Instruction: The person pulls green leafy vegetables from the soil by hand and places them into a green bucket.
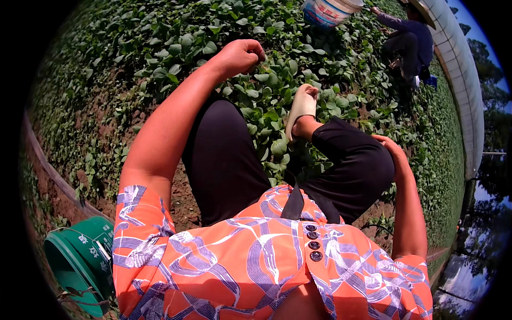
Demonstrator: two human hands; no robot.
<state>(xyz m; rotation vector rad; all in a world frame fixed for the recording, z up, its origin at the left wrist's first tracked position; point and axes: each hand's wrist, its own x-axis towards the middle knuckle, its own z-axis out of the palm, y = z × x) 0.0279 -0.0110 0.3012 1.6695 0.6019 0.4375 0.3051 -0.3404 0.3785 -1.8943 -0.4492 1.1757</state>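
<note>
My left hand [243, 56] is above low leafy green plants [276, 80], its fingers curled down and its back towards the camera. The fingertips are partly hidden, and I cannot tell whether they pinch a leaf or stem. My right hand [394, 154] rests on the outer side of my bent right knee, in black trousers, and holds nothing that shows. Between my legs grow broad-leaved plants, and my right foot, in a pale slide sandal [303, 106], stands among them.
A white and blue bucket [330, 14] stands ahead among the plants. Another person [412, 44] crouches at the upper right, one arm reaching to the plants. A green bucket [76, 256] lies tipped at the lower left, near a narrow edging strip [60, 178]. A pale-covered tunnel structure [460, 60] curves along the right.
</note>
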